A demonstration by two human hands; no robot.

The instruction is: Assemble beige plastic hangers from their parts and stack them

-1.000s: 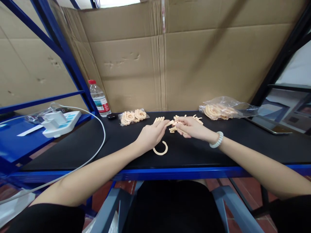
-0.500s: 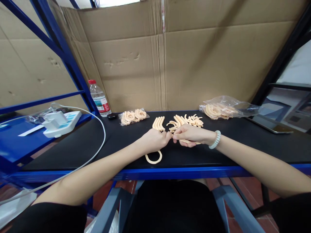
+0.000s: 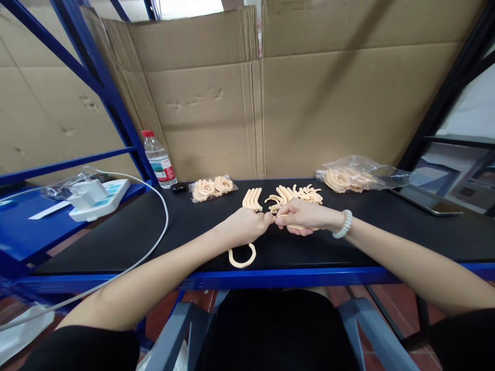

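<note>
My left hand is closed, knuckles up, over the black tabletop. From under it hangs the curved end of a beige strip, bent like a hook. Fingertip to fingertip with it, my right hand is closed on a beige strip that shows along its palm. Whether both hands hold one and the same strip I cannot tell. Just beyond the left hand lie several beige strips side by side. A looser pile of curved beige pieces lies behind the right hand, which partly hides it.
Bagged beige pieces lie at the back left, and a larger clear bag at the back right. A water bottle, a small black object, a power strip, a white cable and a tablet-like device stand around.
The hook-shaped end below my left hand has swung slightly down and left, and its loop looks more open. Both hands stay closed in nearly the same place.
</note>
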